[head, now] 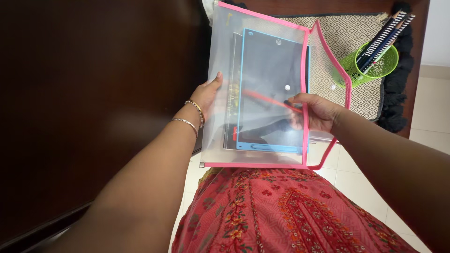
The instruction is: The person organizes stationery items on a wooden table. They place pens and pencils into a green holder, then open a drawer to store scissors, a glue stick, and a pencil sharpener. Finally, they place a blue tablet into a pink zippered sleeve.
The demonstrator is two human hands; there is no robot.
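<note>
You are holding a see-through plastic folder with a pink edge [257, 93] up in front of you, above your lap. It stands almost flat to your eyes, a bit tilted. Inside it sits a blue flat writing tablet with a dark screen [272, 89], and behind the tablet some dark papers show at its left side. A thin red pen [269, 100] lies slanted across the tablet. The pink flap of the folder [335, 65] is open and sticks out on the right side.

Your left hand [207, 96] holds the left edge of the folder. The thumb is on the front and the other fingers are hidden behind the plastic. You have two thin bangles [192, 117] on that wrist.

Your right hand [315, 111] is curled around the right edge of the folder, at the open side. The fingertips reach inside and touch the end of the red pen.

Behind the folder is a dark brown wooden table [93, 93]. On it lies a woven mat with a small diamond pattern and black fringe [361, 33]. A green mesh cup [377, 65] rests on the mat, with striped pencils [386, 37] sticking out of it. It is well apart from your hands.

Under the folder you can see your red dress with flowers [290, 211] and a white tiled floor [431, 117].
</note>
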